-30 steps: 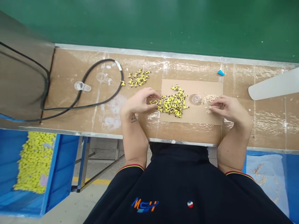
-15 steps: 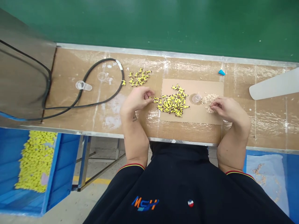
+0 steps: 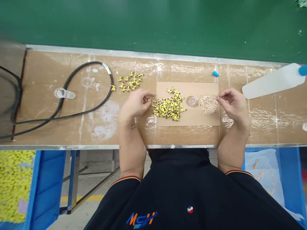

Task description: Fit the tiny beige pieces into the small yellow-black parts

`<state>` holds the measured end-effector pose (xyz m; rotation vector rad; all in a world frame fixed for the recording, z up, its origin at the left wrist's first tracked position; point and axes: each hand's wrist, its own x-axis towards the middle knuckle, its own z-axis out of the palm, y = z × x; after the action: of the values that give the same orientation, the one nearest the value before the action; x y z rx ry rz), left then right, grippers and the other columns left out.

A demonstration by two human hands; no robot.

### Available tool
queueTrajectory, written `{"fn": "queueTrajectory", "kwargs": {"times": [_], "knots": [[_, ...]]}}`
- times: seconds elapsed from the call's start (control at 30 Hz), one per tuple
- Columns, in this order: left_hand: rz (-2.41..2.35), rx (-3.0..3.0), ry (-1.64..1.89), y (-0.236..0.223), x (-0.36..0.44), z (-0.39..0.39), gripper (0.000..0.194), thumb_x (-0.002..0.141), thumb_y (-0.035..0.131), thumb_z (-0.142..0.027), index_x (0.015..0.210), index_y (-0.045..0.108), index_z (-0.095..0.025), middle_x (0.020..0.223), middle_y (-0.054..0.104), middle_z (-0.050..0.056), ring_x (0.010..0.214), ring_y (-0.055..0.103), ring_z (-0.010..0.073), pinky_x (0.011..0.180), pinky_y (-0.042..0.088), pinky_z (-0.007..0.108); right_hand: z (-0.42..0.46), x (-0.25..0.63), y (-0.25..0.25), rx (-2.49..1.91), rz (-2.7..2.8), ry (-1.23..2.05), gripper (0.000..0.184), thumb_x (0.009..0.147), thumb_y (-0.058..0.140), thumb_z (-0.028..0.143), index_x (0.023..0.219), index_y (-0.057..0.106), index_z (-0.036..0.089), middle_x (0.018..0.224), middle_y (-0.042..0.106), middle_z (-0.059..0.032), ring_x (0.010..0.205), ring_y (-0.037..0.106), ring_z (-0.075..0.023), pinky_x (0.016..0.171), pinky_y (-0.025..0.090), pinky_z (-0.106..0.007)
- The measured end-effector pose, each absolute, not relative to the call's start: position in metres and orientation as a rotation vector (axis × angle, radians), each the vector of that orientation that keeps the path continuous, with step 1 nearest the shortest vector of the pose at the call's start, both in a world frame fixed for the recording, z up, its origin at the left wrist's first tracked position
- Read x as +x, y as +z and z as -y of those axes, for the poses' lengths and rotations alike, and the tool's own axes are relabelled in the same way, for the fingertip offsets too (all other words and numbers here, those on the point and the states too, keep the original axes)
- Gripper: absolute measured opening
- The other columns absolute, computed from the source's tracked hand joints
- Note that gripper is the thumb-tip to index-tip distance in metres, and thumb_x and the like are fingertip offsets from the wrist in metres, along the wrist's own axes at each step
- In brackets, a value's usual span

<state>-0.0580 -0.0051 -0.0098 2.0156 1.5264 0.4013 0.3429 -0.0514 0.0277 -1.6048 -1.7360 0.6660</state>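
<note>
My left hand (image 3: 136,103) is closed in a pinch at the left edge of a pile of small yellow-and-dark pieces (image 3: 169,105). One small yellow piece (image 3: 150,100) shows at its fingertips. On the right, my right hand (image 3: 233,103) pinches a tiny beige piece (image 3: 217,97) between thumb and forefinger, just beside a heap of similar beige pieces (image 3: 209,104). Between the two piles stands a small clear cup (image 3: 192,101). Both piles and the cup rest on a flat cardboard sheet (image 3: 192,120).
A smaller group of yellow pieces (image 3: 130,81) lies behind my left hand. Farther left are a looped black cable (image 3: 83,113) and a clear plastic scoop (image 3: 64,93). At right are a white bottle (image 3: 273,81) and a blue cap (image 3: 215,73). Blue bins (image 3: 49,182) stand below the table.
My right hand has lifted away from the beige heap, with a tiny piece now visible at its fingertips. My left hand stays by the yellow pile. The whole view has shifted.
</note>
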Motion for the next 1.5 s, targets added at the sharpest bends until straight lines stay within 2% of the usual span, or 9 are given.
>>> {"fn": "queueTrajectory", "kwargs": {"times": [0.17,0.33,0.43,0.57,0.8,1.03,1.17,1.3,1.5], "knots": [[-1.47,2.079,0.489,-0.004,-0.052,0.006,0.027,0.075,0.062,-0.02,0.095,0.081,-0.023,0.08,0.069,0.005,0.076,0.063,0.0202,0.081,0.054,0.036,0.046,0.349,0.023,-1.699,1.886,0.664,0.008,0.08,0.066,0.023,0.084,0.073,0.023,0.074,0.073,-0.0018,0.064,0.063,-0.0169,0.064,0.054,-0.035],[-1.481,1.969,0.905,0.007,-0.041,0.013,0.015,0.082,0.066,-0.027,0.09,0.078,-0.024,0.085,0.072,0.004,0.082,0.067,0.0196,0.084,0.057,0.038,0.048,0.348,0.024,-1.621,1.801,0.653,0.009,0.082,0.07,0.028,0.083,0.079,0.027,0.083,0.08,-0.0027,0.072,0.07,-0.0198,0.067,0.056,-0.038],[-1.324,1.818,1.124,0.01,-0.025,0.02,0.011,0.085,0.069,-0.03,0.089,0.076,-0.023,0.09,0.074,0.005,0.086,0.07,0.0189,0.081,0.059,0.038,0.051,0.339,0.026,-1.521,1.591,0.694,0.004,0.079,0.078,0.03,0.082,0.079,0.028,0.081,0.08,-0.0015,0.075,0.073,-0.0209,0.07,0.061,-0.041],[-0.987,1.647,1.161,0.01,0.008,0.035,0.01,0.088,0.072,-0.029,0.094,0.076,-0.023,0.09,0.073,0.006,0.087,0.072,0.0168,0.075,0.059,0.033,0.054,0.318,0.026,-1.306,1.406,0.817,0.016,0.074,0.088,0.04,0.08,0.078,0.029,0.078,0.079,-0.0003,0.074,0.074,-0.0206,0.069,0.064,-0.041],[-0.614,1.337,1.069,0.006,0.052,0.057,0.016,0.093,0.075,-0.037,0.096,0.076,-0.022,0.084,0.056,-0.001,0.059,0.062,0.0039,0.054,0.053,0.019,0.058,0.287,0.024,-1.119,1.44,0.964,0.041,0.065,0.091,0.064,0.068,0.071,0.029,0.066,0.069,0.0001,0.065,0.067,-0.0193,0.058,0.06,-0.039],[-0.546,1.228,1.004,0.005,0.059,0.059,0.02,0.091,0.078,-0.04,0.098,0.078,-0.021,0.114,0.07,0.007,0.062,0.064,0.0031,0.059,0.056,0.021,0.066,0.272,0.024,-1.001,1.42,1.152,0.031,0.074,0.091,0.047,0.073,0.069,0.026,0.077,0.078,-0.0024,0.066,0.071,-0.0186,0.06,0.064,-0.037],[-0.554,1.132,1.011,0.002,0.061,0.057,0.025,0.092,0.077,-0.044,0.1,0.076,-0.02,0.095,0.075,0.005,0.064,0.064,0.0068,0.062,0.055,0.024,0.067,0.27,0.023,-0.914,1.422,1.198,0.02,0.076,0.09,0.037,0.076,0.074,0.026,0.074,0.077,-0.0012,0.063,0.071,-0.017,0.057,0.063,-0.034],[-0.498,1.102,1.015,-0.002,0.064,0.055,0.028,0.096,0.07,-0.05,0.1,0.072,-0.023,0.074,0.062,-0.001,0.057,0.054,0.0065,0.056,0.046,0.023,0.066,0.271,0.019,-0.884,1.469,1.202,0.007,0.079,0.088,0.03,0.083,0.082,0.03,0.076,0.078,-0.0007,0.065,0.071,-0.0167,0.057,0.062,-0.034],[-0.524,1.038,1.041,-0.006,0.066,0.054,0.037,0.096,0.064,-0.061,0.097,0.063,-0.024,0.06,0.031,-0.008,0.05,0.029,0.0075,0.049,0.028,0.024,0.065,0.271,0.016,-0.914,1.516,1.155,0.012,0.086,0.083,0.031,0.096,0.085,0.038,0.086,0.079,0.0003,0.071,0.071,-0.0157,0.061,0.06,-0.033]]}}
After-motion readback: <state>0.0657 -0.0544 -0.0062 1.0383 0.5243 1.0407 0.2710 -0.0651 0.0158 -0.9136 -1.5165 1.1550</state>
